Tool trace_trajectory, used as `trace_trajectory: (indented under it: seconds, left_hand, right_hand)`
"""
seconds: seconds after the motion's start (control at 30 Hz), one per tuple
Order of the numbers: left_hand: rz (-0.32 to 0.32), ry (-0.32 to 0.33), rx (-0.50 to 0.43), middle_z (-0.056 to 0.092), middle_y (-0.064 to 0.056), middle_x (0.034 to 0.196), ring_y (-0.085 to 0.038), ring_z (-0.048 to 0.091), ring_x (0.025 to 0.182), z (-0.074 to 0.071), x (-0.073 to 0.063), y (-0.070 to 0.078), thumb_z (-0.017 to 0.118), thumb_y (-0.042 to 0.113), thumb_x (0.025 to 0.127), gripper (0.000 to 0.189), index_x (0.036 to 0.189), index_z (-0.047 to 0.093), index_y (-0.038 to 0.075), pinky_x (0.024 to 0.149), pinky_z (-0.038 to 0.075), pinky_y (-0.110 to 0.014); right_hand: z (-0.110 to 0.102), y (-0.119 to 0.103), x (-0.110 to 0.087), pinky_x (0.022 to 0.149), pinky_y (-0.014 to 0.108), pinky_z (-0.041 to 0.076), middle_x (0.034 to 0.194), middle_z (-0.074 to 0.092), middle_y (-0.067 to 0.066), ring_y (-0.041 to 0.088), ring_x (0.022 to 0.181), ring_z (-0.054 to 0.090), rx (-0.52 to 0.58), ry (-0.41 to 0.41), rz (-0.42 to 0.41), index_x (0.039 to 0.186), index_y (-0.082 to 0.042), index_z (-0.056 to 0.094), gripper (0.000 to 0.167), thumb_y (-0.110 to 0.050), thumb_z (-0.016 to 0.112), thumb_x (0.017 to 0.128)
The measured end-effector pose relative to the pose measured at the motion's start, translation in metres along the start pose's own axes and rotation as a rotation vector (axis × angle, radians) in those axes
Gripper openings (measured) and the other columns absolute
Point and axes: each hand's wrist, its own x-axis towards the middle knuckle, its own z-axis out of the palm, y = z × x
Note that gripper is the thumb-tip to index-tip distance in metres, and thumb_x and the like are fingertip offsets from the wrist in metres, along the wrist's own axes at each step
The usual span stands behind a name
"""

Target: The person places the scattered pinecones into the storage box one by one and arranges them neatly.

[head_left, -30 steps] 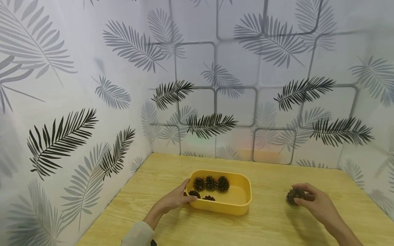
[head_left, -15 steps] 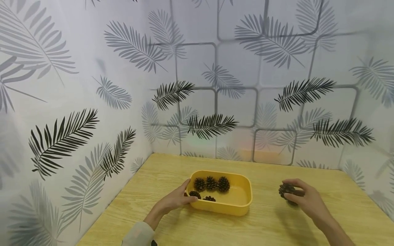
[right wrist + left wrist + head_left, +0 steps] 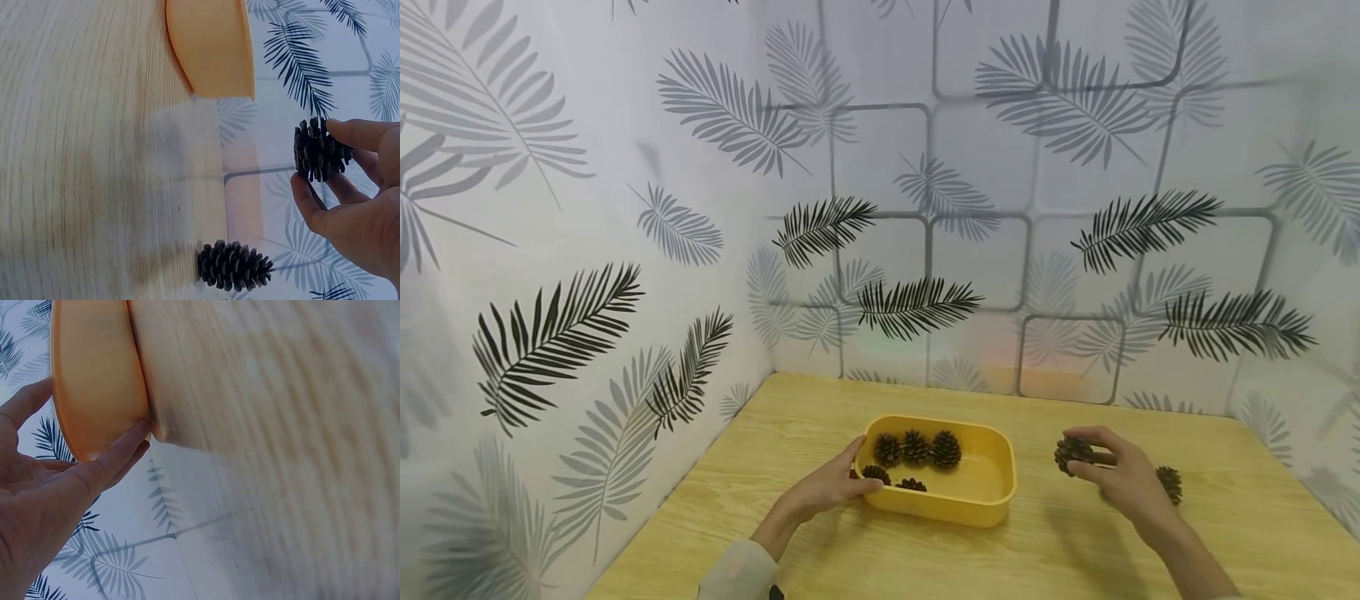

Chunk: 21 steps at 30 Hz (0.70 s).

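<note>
My right hand (image 3: 1123, 483) pinches a brown pine cone (image 3: 1072, 455) between thumb and fingertips, above the table and to the right of the yellow plastic box. In the right wrist view this pine cone (image 3: 317, 150) is raised off the wood, and a second one (image 3: 234, 265) sits on the tabletop. Part of that second pine cone (image 3: 1168, 483) shows behind my right hand in the head view. My left hand (image 3: 820, 490) holds the left end of the yellow box (image 3: 940, 505), thumb at the near rim. Several pine cones (image 3: 915, 447) lie in the box's left half.
The light wood table (image 3: 1000, 562) runs back to a wall (image 3: 970, 250) with leaf-patterned covering. A second patterned wall (image 3: 572, 333) borders the table's left side. Wood surface lies between the box and my right hand.
My right hand has moved left toward the box, carrying the pine cone. The other pine cone on the table has come into sight behind it. The left hand and box hold still.
</note>
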Motion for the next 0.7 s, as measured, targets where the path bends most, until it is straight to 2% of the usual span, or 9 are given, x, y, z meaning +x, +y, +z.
trace_trajectory:
  seconds: [0.23,0.4,0.5,0.7]
  left_hand:
    - [0.012,0.005,0.012,-0.001,-0.026,0.172,-0.05,0.006,0.156,-0.001,0.0,-0.001,0.066,0.032,0.104,0.095,0.167,0.0,0.004,0.12,0.019,-0.068]
    - [0.012,0.008,0.011,-0.001,-0.026,0.172,-0.051,0.008,0.156,-0.002,0.0,-0.001,0.065,0.032,0.105,0.095,0.167,0.0,0.005,0.12,0.02,-0.069]
    - [0.014,0.005,0.008,0.0,-0.028,0.171,-0.052,0.015,0.154,-0.001,0.0,-0.002,0.065,0.032,0.105,0.094,0.167,0.0,0.004,0.119,0.023,-0.068]
    - [0.005,-0.006,0.013,0.0,-0.028,0.171,-0.051,0.015,0.154,-0.002,0.002,-0.003,0.065,0.033,0.105,0.095,0.167,0.0,0.003,0.119,0.026,-0.067]
  right_hand:
    - [0.012,-0.008,0.006,0.095,0.059,0.054,0.158,0.043,0.023,0.054,0.134,0.046,-0.011,-0.001,-0.018,0.149,-0.008,0.055,0.051,-0.018,0.071,0.101]
    - [0.019,-0.014,0.009,0.098,0.06,0.053,0.159,0.041,0.022,0.054,0.136,0.043,0.013,-0.016,-0.003,0.148,-0.008,0.055,0.051,-0.018,0.071,0.101]
    - [0.025,-0.016,0.01,0.099,0.06,0.052,0.159,0.041,0.022,0.053,0.136,0.043,0.031,-0.024,-0.002,0.148,-0.008,0.056,0.051,-0.016,0.071,0.1]
    - [0.035,-0.02,0.013,0.099,0.06,0.053,0.157,0.043,0.02,0.053,0.138,0.042,0.046,-0.023,0.002,0.146,-0.008,0.057,0.05,-0.015,0.072,0.099]
